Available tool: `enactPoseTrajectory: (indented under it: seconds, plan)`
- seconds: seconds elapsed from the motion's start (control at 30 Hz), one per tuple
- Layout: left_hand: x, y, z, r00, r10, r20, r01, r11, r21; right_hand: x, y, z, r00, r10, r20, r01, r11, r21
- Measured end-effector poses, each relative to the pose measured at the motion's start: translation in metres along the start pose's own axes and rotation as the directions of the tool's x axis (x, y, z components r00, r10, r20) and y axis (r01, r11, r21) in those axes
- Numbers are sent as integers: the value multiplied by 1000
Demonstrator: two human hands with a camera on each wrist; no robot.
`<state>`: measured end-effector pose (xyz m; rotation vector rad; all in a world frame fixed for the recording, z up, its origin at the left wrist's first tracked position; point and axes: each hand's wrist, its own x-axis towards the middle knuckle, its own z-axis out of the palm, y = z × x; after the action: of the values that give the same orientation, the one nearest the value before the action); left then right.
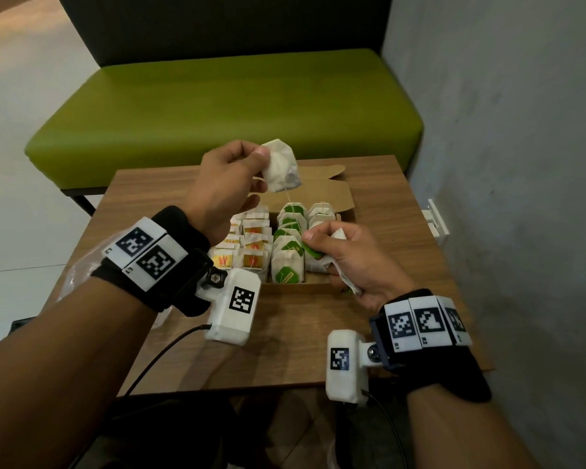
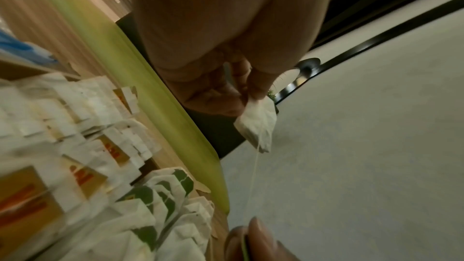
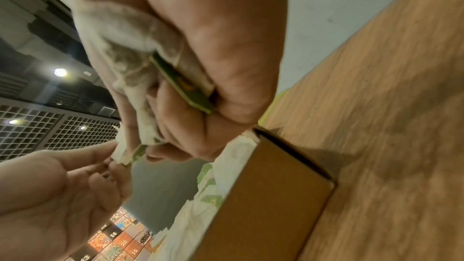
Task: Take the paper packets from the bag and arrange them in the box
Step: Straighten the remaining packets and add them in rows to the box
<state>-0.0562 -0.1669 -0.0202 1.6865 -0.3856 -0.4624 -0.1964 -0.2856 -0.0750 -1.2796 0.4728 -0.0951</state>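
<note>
My left hand (image 1: 259, 159) is raised above the cardboard box (image 1: 298, 290) and pinches a white paper packet (image 1: 281, 169) by its top corner. A thin string (image 1: 289, 198) runs down from that packet (image 2: 258, 124) to a green tag (image 3: 185, 84) in my right hand (image 1: 318, 248). The right hand, over the box's near right corner, grips a bunch of crumpled white packets (image 3: 120, 47) together with the tag. Inside the box stand rows of packets, orange-labelled (image 1: 251, 245) on the left and green-labelled (image 1: 290, 252) in the middle and right.
The box sits on a small wooden table (image 1: 393, 211) with its flap (image 1: 332, 187) open at the back. A clear plastic bag (image 1: 71, 275) lies at the table's left edge under my left forearm. A green bench (image 1: 217, 106) stands behind, and a grey wall (image 1: 504, 164) runs close on the right.
</note>
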Motion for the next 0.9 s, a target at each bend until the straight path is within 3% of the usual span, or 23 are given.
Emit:
enactPoseTrajectory:
  seconds: [0.17,0.5,0.67,0.9]
  plan:
    - [-5,9,2,995,-12,100,14,1000,-22,-1,-2,3,1000,27,-16,-27,999,17]
    - [-6,2,5,990,-5,139,9,1000,-29,2,-4,-2,996,38,-77,-22,979,203]
    - [-6,-1,4,978,8,207,25,987,-156,8,3,-5,993,13,-115,4,989,147]
    - [-9,7,3,967,30,254,61,938,-342,9,3,-5,987,84,-134,-53,973,225]
